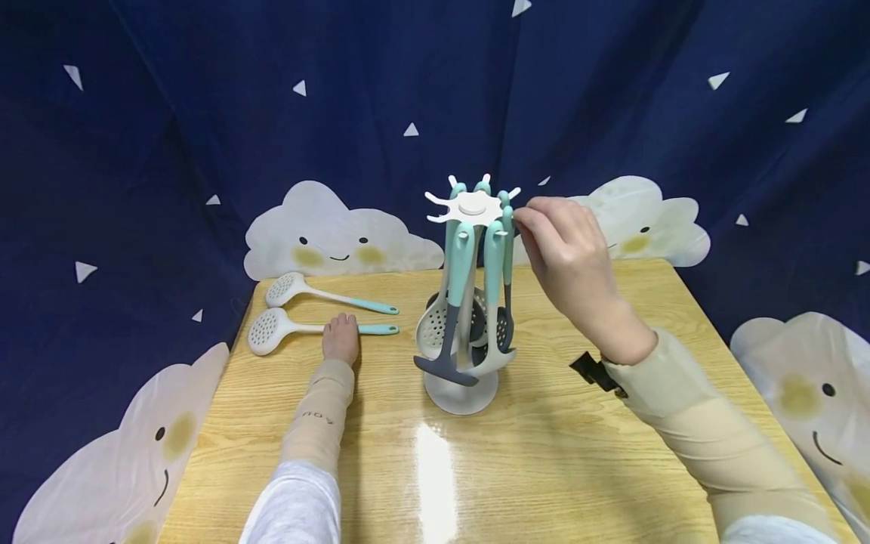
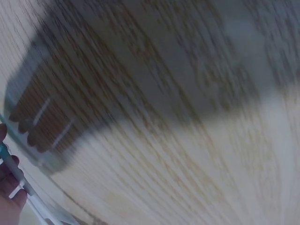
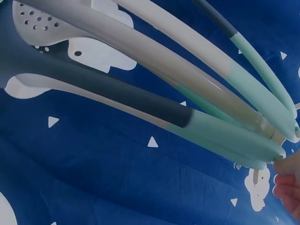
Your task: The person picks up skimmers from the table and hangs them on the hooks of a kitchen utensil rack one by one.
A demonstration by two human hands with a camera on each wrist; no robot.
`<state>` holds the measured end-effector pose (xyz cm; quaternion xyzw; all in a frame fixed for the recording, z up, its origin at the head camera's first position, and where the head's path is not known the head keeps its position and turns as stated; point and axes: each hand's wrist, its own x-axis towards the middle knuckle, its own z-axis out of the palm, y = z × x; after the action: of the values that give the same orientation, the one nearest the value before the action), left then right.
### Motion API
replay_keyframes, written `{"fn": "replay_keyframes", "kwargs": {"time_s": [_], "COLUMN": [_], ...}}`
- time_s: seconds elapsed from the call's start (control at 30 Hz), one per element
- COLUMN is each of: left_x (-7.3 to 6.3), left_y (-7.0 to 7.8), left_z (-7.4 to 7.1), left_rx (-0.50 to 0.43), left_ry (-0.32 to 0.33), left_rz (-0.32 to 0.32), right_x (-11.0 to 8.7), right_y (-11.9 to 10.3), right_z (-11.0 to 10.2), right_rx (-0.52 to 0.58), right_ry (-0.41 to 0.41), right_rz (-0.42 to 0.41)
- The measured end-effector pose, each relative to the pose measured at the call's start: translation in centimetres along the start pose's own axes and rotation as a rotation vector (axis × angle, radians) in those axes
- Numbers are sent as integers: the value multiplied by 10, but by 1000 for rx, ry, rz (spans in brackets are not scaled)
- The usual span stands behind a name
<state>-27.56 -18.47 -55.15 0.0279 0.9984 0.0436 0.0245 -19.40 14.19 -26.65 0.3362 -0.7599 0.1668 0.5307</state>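
Observation:
A white utensil rack (image 1: 472, 202) stands on a round base (image 1: 462, 394) in the head view. Mint-handled utensils hang from it, among them a dark grey turner (image 1: 445, 366), a pale turner (image 1: 495, 361) and a pale skimmer (image 1: 432, 331). My right hand (image 1: 571, 253) pinches a hook tip at the rack's right side, beside a hanging handle's end (image 3: 274, 152). On the table at left, my left hand (image 1: 342, 341) grips the handle of a white skimmer (image 1: 265, 331); the fingers (image 2: 10, 176) curl round it in the left wrist view.
A second white skimmer (image 1: 285, 289) lies behind the held one, its mint handle pointing right. The wooden table (image 1: 544, 453) reaches a dark blue curtain (image 1: 381, 68) with white clouds and triangles. A black strap (image 1: 591, 370) sits at my right wrist.

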Motion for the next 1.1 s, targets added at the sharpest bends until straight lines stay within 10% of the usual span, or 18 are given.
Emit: {"fn": "replay_keyframes", "kwargs": {"time_s": [0.7, 1.1], "left_x": [4, 2], "left_y": [-4, 0], "left_z": [-30, -68], "left_rx": [17, -62], "left_ry": [335, 464], "left_rz": [274, 260], "right_x": [4, 5], "right_y": [3, 4], "right_z": [-5, -6], "right_rx": [-57, -63], "right_ry": [-37, -51], "right_rz": [-87, -117]}}
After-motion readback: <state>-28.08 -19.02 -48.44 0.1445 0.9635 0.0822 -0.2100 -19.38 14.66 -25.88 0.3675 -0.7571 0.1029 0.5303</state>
